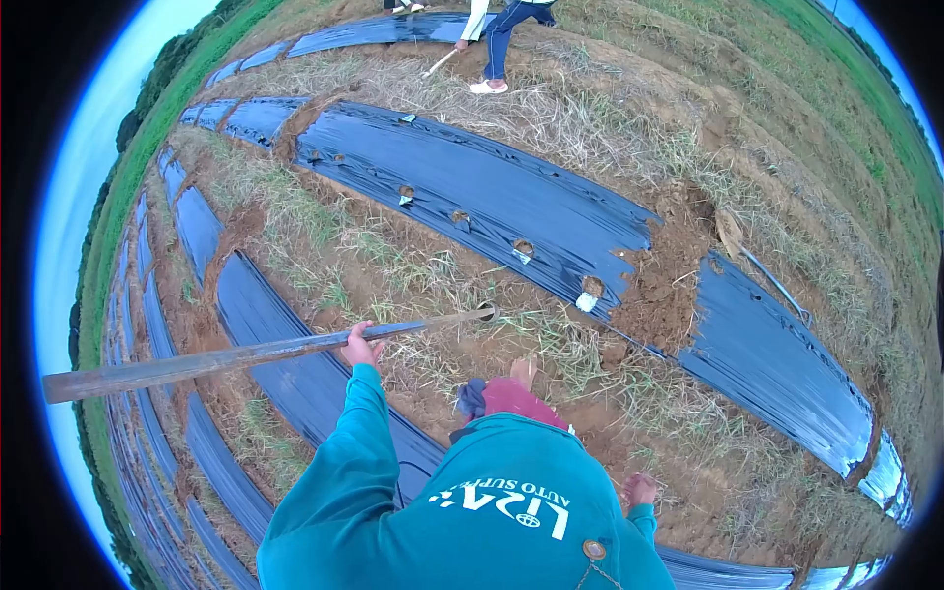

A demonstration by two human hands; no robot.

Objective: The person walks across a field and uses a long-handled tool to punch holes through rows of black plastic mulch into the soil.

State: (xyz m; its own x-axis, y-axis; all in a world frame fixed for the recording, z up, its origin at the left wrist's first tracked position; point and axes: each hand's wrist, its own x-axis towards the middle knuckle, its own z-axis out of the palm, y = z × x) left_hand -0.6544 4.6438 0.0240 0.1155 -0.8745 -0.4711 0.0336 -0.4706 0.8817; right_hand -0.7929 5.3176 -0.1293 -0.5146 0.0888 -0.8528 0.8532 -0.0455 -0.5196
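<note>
My left hand [362, 346] is wrapped round a long wooden pole [246, 354], slanting across the view. Its broad worn end points to the left, and its far end, with a small dark ring-like tip, is near the grassy ground in front of me. Low beside my body hangs my right hand [639, 489], small in view, its fingers loosely curled with nothing seen in them. Ahead lies a bed covered with black plastic mulch film [442, 167]. Round holes [523, 247] run along its near edge, several with small pale pieces [587, 301] beside them.
Bare soil [659, 295] breaks the film. Beyond it lies a long-handled tool [777, 283]. Another person [506, 39] bends at the far bed with a long-handled tool [440, 63]. More film-covered rows [285, 334] run on the left, with dry grass [551, 108] between beds.
</note>
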